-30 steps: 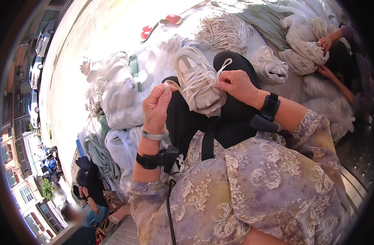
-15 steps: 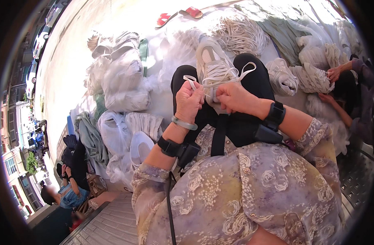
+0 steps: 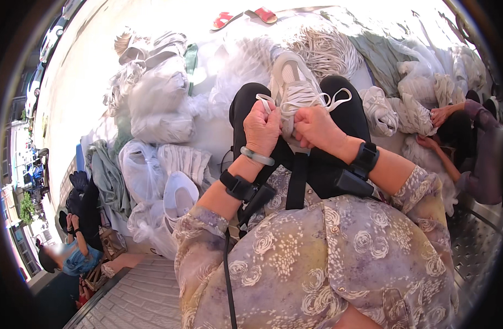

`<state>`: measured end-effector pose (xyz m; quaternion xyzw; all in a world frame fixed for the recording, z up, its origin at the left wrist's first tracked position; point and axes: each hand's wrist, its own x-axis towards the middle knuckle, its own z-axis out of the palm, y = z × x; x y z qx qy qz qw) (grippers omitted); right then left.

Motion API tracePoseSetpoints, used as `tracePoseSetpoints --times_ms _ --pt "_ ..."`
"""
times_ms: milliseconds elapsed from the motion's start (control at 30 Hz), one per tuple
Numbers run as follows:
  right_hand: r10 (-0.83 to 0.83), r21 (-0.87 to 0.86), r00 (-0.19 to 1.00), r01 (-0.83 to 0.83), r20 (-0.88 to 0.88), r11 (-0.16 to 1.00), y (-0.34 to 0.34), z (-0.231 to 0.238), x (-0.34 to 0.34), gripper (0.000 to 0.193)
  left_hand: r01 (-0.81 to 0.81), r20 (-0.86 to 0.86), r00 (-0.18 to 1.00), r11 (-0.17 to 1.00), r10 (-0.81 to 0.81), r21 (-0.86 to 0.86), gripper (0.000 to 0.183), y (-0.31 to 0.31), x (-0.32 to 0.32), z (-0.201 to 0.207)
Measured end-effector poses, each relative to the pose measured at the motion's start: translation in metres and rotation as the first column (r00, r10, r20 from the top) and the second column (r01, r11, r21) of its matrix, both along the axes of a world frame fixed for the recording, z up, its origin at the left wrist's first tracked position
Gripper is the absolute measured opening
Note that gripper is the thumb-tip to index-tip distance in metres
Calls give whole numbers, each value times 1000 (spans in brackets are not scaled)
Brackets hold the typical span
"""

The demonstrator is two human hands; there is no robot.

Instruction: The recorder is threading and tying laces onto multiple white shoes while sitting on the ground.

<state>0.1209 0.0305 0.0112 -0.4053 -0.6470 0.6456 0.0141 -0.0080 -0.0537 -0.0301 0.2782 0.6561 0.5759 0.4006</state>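
A pale grey-and-white sneaker (image 3: 291, 73) rests between my black-clad knees, its toe pointing away from me. Flat white laces (image 3: 301, 96) cross its front. My left hand (image 3: 262, 130) is closed at the near left side of the shoe, pinching a shoelace whose loop sticks up above the fingers. Close beside it on the right, my right hand (image 3: 321, 129) is also closed at the shoe's near end, fingers bent on the lace. Lace loops (image 3: 338, 98) stick out just beyond its knuckles. The fingertips of both hands are partly hidden.
A heap of loose white laces (image 3: 328, 52) lies beyond the shoe. Plastic-wrapped shoe bundles (image 3: 158, 107) stand at left, near a single white shoe (image 3: 180, 194). Red sandals (image 3: 264, 15) lie at the far edge. Another person's hands (image 3: 440, 114) touch shoes at right; someone sits at far left.
My two hands have come slightly closer together at the shoe, both still closed. The whole view has shifted a little. At right, the other person's hands have moved slightly.
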Motion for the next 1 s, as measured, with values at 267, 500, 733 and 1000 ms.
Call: tracePoseSetpoints --times_ms 267,500,733,1000 --pt "-35 -3 999 35 -37 999 -6 -4 -2 11 -20 -125 992 998 28 64 7 0 3 -3" --pt "-53 20 996 54 -66 998 -10 -6 -3 7 39 -401 916 999 -29 16 10 5 -4 -4" --pt "-28 130 990 46 -138 990 -3 -14 5 11 76 -528 848 997 -49 31 13 15 10 -8" --pt "378 269 924 -381 65 885 18 18 66 15 -160 226 964 983 137 87 7 6 2 6"
